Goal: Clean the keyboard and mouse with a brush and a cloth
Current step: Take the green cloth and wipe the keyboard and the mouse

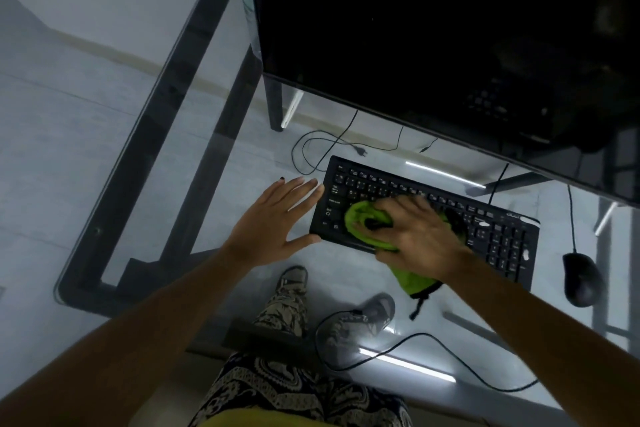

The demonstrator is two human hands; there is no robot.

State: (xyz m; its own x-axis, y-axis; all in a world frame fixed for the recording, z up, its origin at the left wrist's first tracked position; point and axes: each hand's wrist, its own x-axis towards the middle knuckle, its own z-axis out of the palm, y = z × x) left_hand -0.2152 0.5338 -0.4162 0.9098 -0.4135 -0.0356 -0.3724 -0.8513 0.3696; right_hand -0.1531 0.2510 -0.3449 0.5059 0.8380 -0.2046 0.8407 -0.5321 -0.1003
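Pressing green cloth onto keyboard, right hand fingers curled; left hand fingers spread, bracing keyboard edge.

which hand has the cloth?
The right hand, pressing the green cloth onto the keyboard. The left hand is empty, fingers spread, flat on the glass desk against the keyboard's left end.

On the glass worktop there are one black keyboard, one black mouse, one green cloth, one dark monitor and two hands, left and right.
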